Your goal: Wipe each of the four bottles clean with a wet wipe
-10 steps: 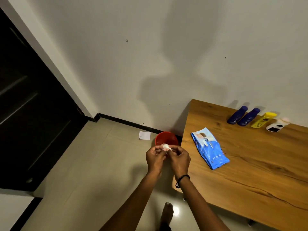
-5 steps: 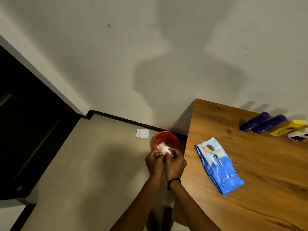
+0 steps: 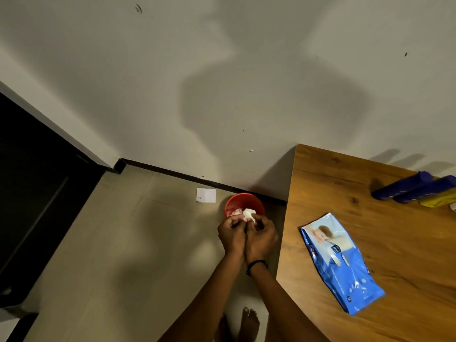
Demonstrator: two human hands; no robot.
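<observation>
A wooden table (image 3: 345,183) carries a blue wipes pack (image 3: 345,275) and, at its far right edge, two blue bottles (image 3: 404,186) and a yellow one (image 3: 439,201) lying side by side.

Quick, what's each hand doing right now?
Left hand: closed on the crumpled wipe.
Right hand: closed on the same wipe.

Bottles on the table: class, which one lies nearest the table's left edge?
The dark blue bottle at the left end of the row; the second blue bottle and the yellow bottle lie further right.

A red bin (image 3: 244,206) sits beside paper (image 3: 206,195).
</observation>
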